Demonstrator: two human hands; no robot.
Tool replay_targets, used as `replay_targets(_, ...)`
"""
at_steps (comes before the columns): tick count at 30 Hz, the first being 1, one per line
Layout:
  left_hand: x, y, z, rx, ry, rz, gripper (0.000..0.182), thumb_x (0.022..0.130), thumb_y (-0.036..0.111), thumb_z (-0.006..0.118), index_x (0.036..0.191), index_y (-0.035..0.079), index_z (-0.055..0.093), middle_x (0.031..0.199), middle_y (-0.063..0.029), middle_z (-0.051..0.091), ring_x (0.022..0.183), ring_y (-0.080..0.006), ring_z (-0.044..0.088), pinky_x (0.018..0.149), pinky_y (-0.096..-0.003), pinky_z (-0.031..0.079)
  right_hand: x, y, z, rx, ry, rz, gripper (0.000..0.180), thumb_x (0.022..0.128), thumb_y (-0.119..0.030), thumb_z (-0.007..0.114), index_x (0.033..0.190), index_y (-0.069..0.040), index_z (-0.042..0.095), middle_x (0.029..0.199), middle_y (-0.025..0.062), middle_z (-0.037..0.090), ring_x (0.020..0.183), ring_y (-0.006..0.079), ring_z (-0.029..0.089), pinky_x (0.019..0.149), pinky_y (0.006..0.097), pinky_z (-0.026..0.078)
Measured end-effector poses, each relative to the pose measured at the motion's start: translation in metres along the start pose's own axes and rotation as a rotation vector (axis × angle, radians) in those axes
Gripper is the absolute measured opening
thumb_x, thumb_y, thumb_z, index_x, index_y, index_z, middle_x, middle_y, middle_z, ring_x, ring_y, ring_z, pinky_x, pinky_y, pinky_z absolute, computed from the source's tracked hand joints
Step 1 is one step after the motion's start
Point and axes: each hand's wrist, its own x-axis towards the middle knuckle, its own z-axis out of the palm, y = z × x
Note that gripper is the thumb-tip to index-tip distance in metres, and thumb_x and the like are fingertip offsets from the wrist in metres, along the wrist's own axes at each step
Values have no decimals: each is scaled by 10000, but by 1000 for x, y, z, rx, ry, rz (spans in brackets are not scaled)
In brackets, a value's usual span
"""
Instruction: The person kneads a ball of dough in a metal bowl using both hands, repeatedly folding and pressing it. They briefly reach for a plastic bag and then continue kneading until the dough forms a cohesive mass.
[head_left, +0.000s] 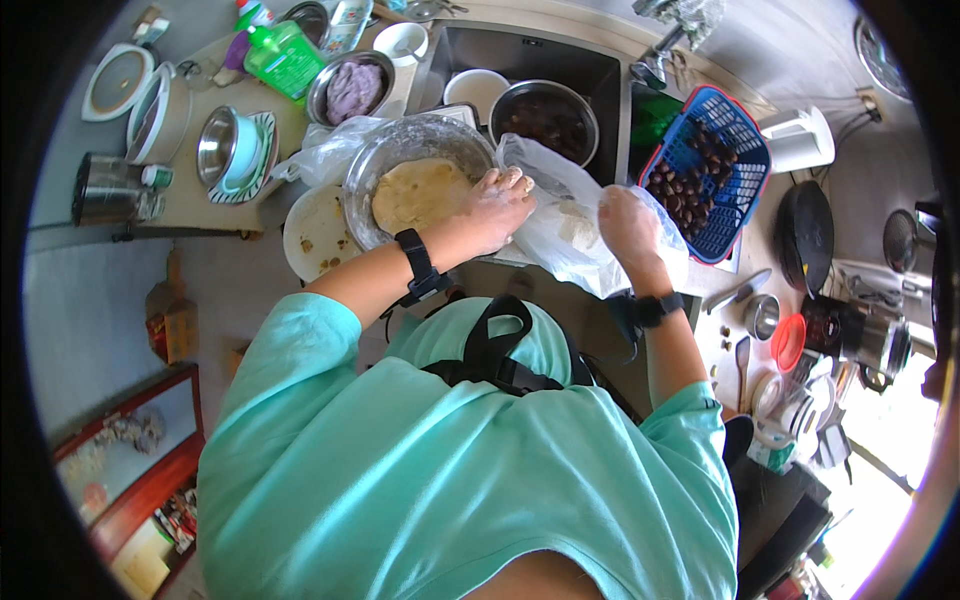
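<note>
Pale yellow dough (420, 193) lies pressed flat in a floured metal bowl (361, 166). Across the bowl's right rim reaches my left hand (501, 210), its curled fingers dusted and bearing bits of dough; whether they pinch the bag's edge I cannot tell. A clear plastic bag (555, 244) with white flour (579, 225) inside sits right of the bowl. My right hand (630, 225) grips the bag's right side. A white plate (311, 232) with brown bits is partly under the bowl.
Behind are a sink (525, 56) with a pot of dark chestnuts (544, 124) and a bowl of purple dough (354, 90). A blue basket (720, 214) of chestnuts stands right, near a knife (739, 291). Steel and blue bowls (241, 150) stand left, below a green soap bottle (285, 60).
</note>
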Motion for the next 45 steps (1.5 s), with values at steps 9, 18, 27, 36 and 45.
replay_targets(9,-4,23,5,-252,117,-249,140,779,109,620,909,74,662,1257,-145,506,1156,-346,449,955,-438,375,-27,57,-54,266,206,-8,158,855,-138,521,802,10,529,829,246,605,770,430,582,666,438,473)
replay_targets(18,14,55,-2,-730,516,-556,182,773,106,717,933,105,630,1377,-274,355,1268,-437,375,1036,-457,330,-34,79,-97,1086,197,33,154,939,-96,529,1002,19,609,880,-11,585,800,70,504,717,194,397)
replay_targets(27,37,60,-27,-1235,418,-278,225,795,88,713,998,80,616,1084,-89,518,1114,-244,478,976,-342,372,-45,75,-110,1347,347,84,398,912,-181,596,1232,51,554,1230,121,538,1137,186,523,984,309,399)
replay_targets(36,28,68,-67,-1127,371,-86,231,776,-7,678,983,71,613,1090,-64,534,1246,-245,423,1002,-364,368,-58,97,-133,1710,288,-78,302,942,-202,534,1121,32,602,1054,104,641,957,184,603,904,333,454)
replay_targets(45,13,35,-67,-2459,240,-320,569,966,410,463,1411,77,341,1412,-165,404,1239,-314,461,1040,-451,372,-70,117,-118,1799,329,85,328,974,-237,479,1160,14,577,1106,106,630,1023,218,602,931,374,468)
